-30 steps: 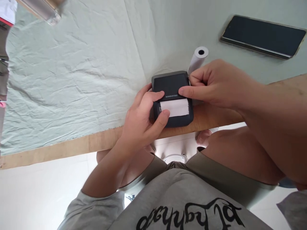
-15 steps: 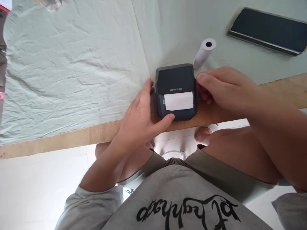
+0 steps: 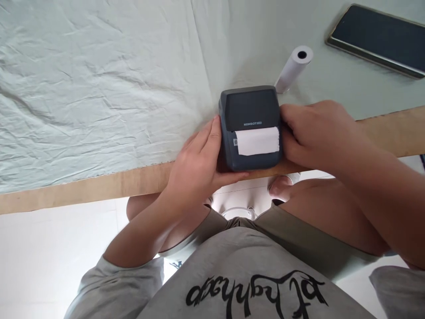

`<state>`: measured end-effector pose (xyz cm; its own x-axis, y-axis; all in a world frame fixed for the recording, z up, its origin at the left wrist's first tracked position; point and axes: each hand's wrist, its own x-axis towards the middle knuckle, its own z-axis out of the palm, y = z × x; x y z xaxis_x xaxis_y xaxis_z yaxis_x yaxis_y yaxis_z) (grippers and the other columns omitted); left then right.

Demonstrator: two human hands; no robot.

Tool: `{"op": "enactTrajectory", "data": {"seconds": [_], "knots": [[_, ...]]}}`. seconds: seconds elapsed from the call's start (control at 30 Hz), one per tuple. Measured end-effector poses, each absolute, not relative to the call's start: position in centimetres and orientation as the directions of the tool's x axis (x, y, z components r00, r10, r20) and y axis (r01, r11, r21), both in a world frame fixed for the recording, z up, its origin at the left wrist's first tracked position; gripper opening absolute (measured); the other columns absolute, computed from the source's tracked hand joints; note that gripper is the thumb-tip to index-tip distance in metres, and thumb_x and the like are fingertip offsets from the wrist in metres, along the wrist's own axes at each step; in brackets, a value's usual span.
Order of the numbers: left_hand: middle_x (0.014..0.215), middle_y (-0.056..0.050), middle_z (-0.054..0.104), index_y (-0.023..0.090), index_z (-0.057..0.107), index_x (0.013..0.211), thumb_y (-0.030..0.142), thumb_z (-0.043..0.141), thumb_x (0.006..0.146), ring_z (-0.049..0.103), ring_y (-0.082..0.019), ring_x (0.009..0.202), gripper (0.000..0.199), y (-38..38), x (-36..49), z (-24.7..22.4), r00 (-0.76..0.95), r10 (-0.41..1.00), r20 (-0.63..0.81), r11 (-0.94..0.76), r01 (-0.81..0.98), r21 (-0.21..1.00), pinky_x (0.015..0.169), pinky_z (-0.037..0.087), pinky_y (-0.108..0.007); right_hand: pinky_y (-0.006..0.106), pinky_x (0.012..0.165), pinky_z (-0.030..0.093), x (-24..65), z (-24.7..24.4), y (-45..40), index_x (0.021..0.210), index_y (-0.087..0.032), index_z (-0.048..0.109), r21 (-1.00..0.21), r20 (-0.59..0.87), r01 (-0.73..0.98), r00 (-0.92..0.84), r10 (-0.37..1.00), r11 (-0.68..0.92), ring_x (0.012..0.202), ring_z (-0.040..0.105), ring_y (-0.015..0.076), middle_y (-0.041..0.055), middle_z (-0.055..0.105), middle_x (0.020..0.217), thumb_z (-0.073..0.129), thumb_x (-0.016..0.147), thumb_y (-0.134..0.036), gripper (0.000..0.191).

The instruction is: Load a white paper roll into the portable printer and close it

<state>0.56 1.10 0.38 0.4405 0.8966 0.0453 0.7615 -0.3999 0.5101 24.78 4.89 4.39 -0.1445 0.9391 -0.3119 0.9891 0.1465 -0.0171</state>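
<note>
A dark label printer [image 3: 250, 106] stands upright at the table's front edge. A white paper strip [image 3: 258, 141] sticks out of its slot and lies over its front. My left hand [image 3: 199, 155] grips the printer's left side, with the thumb along its lower front edge. On the other side my right hand [image 3: 315, 128] is closed, its curled fingers against the printer's right side and partly hidden behind it. Just behind the printer's right corner stands a white paper roll [image 3: 294, 68] with a dark core.
A dark-screened phone [image 3: 381, 40] lies at the back right. Pale green cloth [image 3: 109, 88] with creases covers the table, leaving a bare wooden strip [image 3: 99, 184] along the front. My legs are under that edge.
My left fingers have closed in against the printer, and the left thumb has dropped to its lower edge. My right fingers have curled in tighter at its side. The view has shifted slightly.
</note>
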Motion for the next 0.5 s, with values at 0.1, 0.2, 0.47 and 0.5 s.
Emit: {"op": "enactTrajectory", "data": {"seconds": [0.1, 0.2, 0.47, 0.5], "knots": [[0.174, -0.015, 0.061, 0.026, 0.040, 0.178, 0.072, 0.095, 0.087, 0.060, -0.043, 0.161, 0.115, 0.7, 0.7, 0.8, 0.438, 0.899, 0.022, -0.388, 0.771, 0.504, 0.133, 0.054, -0.055, 0.032, 0.059, 0.018, 25.2, 4.2, 4.5, 0.073, -0.024, 0.034, -0.047, -0.261, 0.983, -0.183, 0.948, 0.177, 0.052, 0.017, 0.0129, -0.0004, 0.033, 0.057, 0.052, 0.087, -0.027, 0.023], [0.172, -0.015, 0.063, 0.027, 0.043, 0.176, 0.071, 0.094, 0.088, 0.063, -0.043, 0.158, 0.112, 0.6, 0.5, 0.7, 0.444, 0.896, -0.001, -0.379, 0.765, 0.521, 0.131, 0.056, -0.055, 0.031, 0.056, 0.017, 26.2, 3.9, 4.5, 0.073, -0.024, 0.034, -0.086, -0.222, 0.971, -0.236, 0.946, 0.223, 0.051, 0.018, 0.0128, 0.0004, 0.038, 0.056, 0.052, 0.088, -0.034, 0.026], [0.172, -0.020, 0.061, 0.026, 0.043, 0.176, 0.083, 0.077, 0.097, 0.062, -0.044, 0.159, 0.104, 0.3, 0.1, -0.7, 0.456, 0.880, 0.130, -0.444, 0.696, 0.565, 0.133, 0.053, -0.059, 0.032, 0.053, 0.016, 27.1, 3.0, 4.8, 0.141, -0.027, 0.066, -0.198, -0.177, 0.951, -0.274, 0.945, 0.239, 0.046, 0.024, 0.0173, -0.0016, 0.045, 0.055, 0.055, 0.085, -0.035, 0.058], [0.170, -0.020, 0.063, 0.025, 0.045, 0.175, 0.084, 0.077, 0.097, 0.063, -0.044, 0.158, 0.103, 0.3, 0.2, -0.8, 0.450, 0.884, 0.129, -0.438, 0.698, 0.567, 0.132, 0.054, -0.058, 0.032, 0.053, 0.016, 27.0, 3.0, 4.8, 0.140, -0.028, 0.066, -0.210, -0.192, 0.948, -0.281, 0.940, 0.241, 0.045, 0.025, 0.0174, -0.0022, 0.044, 0.054, 0.055, 0.084, -0.034, 0.057]]}}
